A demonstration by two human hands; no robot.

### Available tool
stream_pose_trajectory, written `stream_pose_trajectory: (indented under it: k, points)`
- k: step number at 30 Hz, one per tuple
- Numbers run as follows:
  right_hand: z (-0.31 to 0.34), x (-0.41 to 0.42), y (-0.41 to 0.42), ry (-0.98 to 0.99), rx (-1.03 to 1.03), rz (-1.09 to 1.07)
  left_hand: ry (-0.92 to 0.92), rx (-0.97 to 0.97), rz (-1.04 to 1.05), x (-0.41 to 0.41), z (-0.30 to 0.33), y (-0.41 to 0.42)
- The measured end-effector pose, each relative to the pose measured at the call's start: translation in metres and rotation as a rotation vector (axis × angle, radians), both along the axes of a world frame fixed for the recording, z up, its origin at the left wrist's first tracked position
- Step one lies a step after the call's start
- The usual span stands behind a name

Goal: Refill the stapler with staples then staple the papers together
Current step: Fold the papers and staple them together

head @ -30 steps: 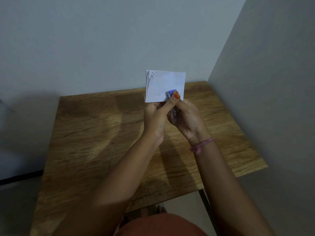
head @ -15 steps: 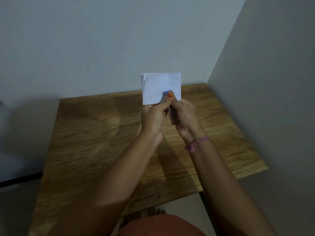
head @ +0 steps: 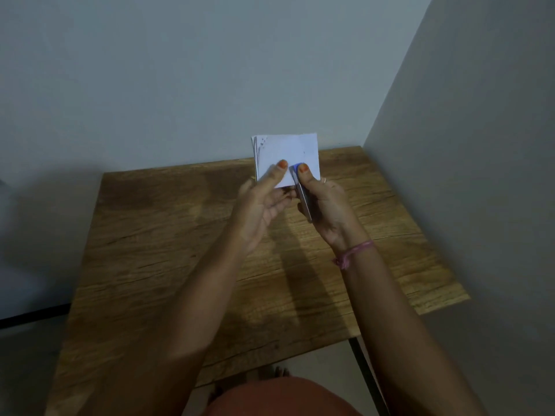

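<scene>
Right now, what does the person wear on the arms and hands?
Both forearms are bare, with no sleeves. The right wrist carries a thin pink thread bracelet with a knot and loose ends. The right hand has a slim ring on one finger. Both thumbnails, on the left hand too, are painted orange.

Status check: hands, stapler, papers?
Left hand pinches papers. Right hand grips stapler, nose on papers' lower edge. Both above table; nothing in the way.

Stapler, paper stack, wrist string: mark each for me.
stapler (head: 303, 199), head view, on its metal body.
paper stack (head: 288, 151), head view, on the top sheet.
pink wrist string (head: 356, 250), head view, on the band.
</scene>
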State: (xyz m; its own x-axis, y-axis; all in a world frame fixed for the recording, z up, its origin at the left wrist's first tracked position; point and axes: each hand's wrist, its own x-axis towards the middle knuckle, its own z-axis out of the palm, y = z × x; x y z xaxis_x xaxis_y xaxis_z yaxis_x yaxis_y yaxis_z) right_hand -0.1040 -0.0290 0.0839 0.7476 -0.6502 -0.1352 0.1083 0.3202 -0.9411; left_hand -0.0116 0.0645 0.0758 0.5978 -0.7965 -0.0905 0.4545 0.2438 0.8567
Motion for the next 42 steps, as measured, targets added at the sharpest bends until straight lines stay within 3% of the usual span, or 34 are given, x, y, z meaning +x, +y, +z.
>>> stream_pose_trajectory:
  k: [14,28,42]
  points:
    - [-0.002,-0.003,-0.017,0.155,-0.058,0.081,-0.459,0.203,0.265,0.038,0.011,0.023]
    - [-0.024,-0.001,-0.027,0.041,0.11,0.083,-0.304,0.254,0.312,0.046,-0.01,0.034]
    - [-0.066,0.005,-0.025,0.128,-0.005,-0.154,-0.198,0.342,0.434,0.065,-0.058,0.056]
